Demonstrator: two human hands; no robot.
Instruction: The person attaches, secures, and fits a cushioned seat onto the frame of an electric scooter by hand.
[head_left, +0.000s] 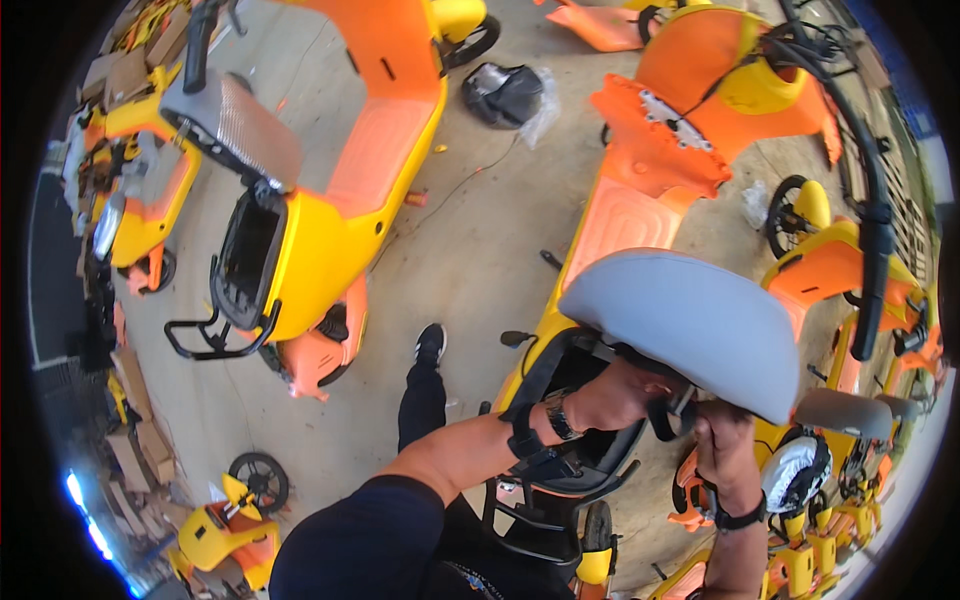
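A grey scooter seat [690,320] is tipped up over the open black storage bin [575,365] of a yellow and orange scooter [620,225]. Reaching under the seat from the left, my left hand [622,396] has its fingers curled in shadow by the underside. What they grip is hidden. Close beside it, my right hand [724,437] is closed near the seat's lower edge. A dark curved part [672,416] with a shiny metal piece lies between the two hands. Whatever is inside the right fingers is too small to make out.
Another yellow and orange scooter [330,230] with its seat raised stands to the left. A black bag-like item [502,95] with clear plastic lies on the concrete floor. A thin cable crosses the floor. More scooters [830,540] line the right; cardboard [130,450] piles up left.
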